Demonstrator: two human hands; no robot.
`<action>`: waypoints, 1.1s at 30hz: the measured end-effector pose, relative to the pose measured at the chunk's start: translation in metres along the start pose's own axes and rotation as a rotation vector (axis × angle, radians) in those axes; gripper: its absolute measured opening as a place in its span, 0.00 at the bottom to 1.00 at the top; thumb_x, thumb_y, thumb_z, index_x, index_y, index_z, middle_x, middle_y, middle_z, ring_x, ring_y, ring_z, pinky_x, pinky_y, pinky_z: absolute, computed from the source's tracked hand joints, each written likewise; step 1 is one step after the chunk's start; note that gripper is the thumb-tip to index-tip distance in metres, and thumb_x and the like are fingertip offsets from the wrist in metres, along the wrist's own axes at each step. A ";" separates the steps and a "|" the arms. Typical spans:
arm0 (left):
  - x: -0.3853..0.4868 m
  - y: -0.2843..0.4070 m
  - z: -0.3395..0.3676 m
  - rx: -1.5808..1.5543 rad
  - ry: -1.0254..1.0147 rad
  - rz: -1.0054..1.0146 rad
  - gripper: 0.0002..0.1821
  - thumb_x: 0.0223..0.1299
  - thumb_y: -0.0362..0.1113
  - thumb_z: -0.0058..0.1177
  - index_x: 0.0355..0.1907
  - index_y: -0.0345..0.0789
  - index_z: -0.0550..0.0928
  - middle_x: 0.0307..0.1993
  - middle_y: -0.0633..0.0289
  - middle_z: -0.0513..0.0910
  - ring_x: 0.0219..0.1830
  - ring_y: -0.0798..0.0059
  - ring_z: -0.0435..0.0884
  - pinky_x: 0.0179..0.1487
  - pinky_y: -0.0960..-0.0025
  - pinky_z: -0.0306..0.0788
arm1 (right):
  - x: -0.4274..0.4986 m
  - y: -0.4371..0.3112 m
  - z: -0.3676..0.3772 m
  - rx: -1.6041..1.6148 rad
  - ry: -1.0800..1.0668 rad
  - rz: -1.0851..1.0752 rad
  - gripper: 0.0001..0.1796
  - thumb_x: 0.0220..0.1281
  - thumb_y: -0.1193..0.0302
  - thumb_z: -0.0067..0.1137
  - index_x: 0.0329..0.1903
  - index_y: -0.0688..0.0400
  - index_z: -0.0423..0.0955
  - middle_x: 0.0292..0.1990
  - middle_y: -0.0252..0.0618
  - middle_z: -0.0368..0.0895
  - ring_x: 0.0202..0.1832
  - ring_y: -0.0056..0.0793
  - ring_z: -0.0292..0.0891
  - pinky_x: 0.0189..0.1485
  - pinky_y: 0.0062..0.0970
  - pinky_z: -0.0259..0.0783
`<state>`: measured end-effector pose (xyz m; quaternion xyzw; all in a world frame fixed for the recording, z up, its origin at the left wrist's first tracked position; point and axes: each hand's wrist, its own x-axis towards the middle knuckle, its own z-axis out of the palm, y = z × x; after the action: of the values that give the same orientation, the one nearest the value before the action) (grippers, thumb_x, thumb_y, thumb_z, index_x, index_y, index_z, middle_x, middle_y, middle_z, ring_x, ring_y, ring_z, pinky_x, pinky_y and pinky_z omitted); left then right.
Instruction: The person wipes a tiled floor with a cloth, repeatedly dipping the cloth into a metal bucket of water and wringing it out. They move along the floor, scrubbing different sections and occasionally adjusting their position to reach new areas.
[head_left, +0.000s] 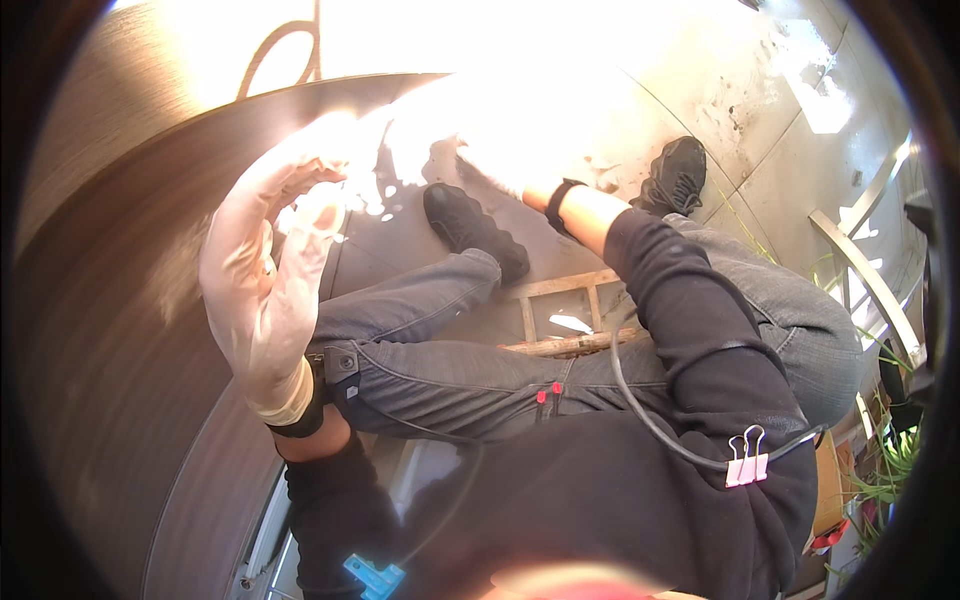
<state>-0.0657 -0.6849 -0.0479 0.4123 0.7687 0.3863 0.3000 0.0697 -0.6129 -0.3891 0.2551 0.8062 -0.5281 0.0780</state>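
My left hand (262, 277), in a pale, thin glove with a dark band at the wrist, is raised beside a brown wood-grain panel (127, 270). Its fingers curl towards the thumb across a small gap, and I see nothing held there. Strong glare washes out the upper edge of the fingers. The right arm reaches forward and down, with a black band (562, 204) around the wrist. My right hand (514, 180) fades into the glare above the tiled floor (757, 161), so its fingers and anything in them are hidden.
Dark shoes (476, 232) stand on the floor, with a wooden frame (570, 283) between my legs. Curved pale bars (870, 285) and green plants (885, 465) are at the right. A cable (637, 405) runs to my sleeve, held by a pink binder clip (747, 469).
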 end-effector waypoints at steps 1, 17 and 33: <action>-0.002 0.000 0.001 -0.011 0.009 0.001 0.17 0.64 0.25 0.56 0.56 0.25 0.78 0.48 0.52 0.83 0.50 0.70 0.82 0.58 0.67 0.74 | 0.012 -0.005 -0.005 0.000 0.006 0.006 0.14 0.72 0.63 0.49 0.48 0.58 0.78 0.45 0.42 0.81 0.48 0.36 0.75 0.57 0.36 0.71; -0.018 -0.005 -0.006 -0.080 0.017 0.052 0.18 0.69 0.24 0.52 0.60 0.26 0.75 0.55 0.51 0.80 0.57 0.67 0.79 0.60 0.67 0.73 | -0.028 0.054 -0.131 0.016 0.072 0.183 0.29 0.73 0.50 0.45 0.59 0.64 0.73 0.59 0.51 0.76 0.59 0.34 0.73 0.60 0.35 0.70; 0.002 0.019 -0.006 0.049 -0.098 0.009 0.22 0.69 0.29 0.49 0.64 0.24 0.71 0.52 0.53 0.81 0.45 0.76 0.81 0.43 0.77 0.75 | -0.045 0.115 -0.279 -0.321 0.377 0.222 0.28 0.73 0.54 0.47 0.63 0.64 0.70 0.62 0.54 0.74 0.62 0.42 0.71 0.65 0.35 0.66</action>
<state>-0.0632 -0.6786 -0.0287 0.4413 0.7606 0.3478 0.3253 0.2052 -0.3428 -0.3448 0.4200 0.8470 -0.3250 0.0235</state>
